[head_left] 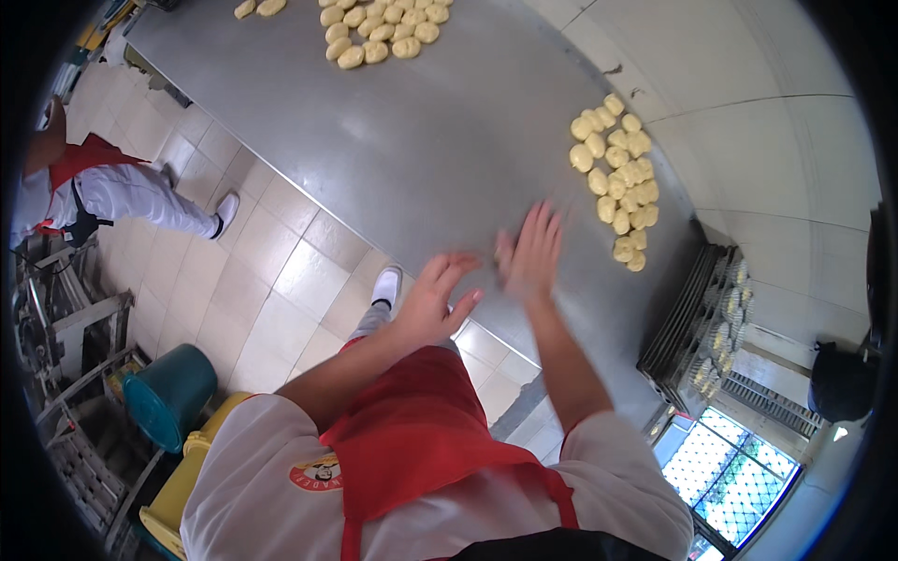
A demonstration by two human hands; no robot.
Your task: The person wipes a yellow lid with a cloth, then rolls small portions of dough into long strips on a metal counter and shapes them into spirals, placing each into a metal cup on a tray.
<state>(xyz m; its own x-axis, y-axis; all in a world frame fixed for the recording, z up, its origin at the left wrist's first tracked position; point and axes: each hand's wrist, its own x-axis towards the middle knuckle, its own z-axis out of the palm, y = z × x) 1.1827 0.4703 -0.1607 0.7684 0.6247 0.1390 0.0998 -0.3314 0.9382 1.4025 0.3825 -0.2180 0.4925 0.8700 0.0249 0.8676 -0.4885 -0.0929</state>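
Note:
My left hand (438, 297) is over the near edge of the steel table (402, 159), fingers stretched and thumb apart, and I see nothing in it. Just right of it, my right hand (533, 257) lies flat and open, low over or on the metal; its outline is a little blurred. The gap between the two hands is smeared, so I cannot tell whether anything small is there. Beyond the right hand, a cluster of pale yellow dough pieces (617, 185) rests along the wall side. Neither hand touches them.
More dough pieces (376, 51) sit at the table's far end. Stacked trays (687, 323) stand at the table's right end by the wall. At left are a green bucket (168, 397), a yellow bin (192, 467), metal racks (89, 327) and another person (131, 196) on the tiled floor.

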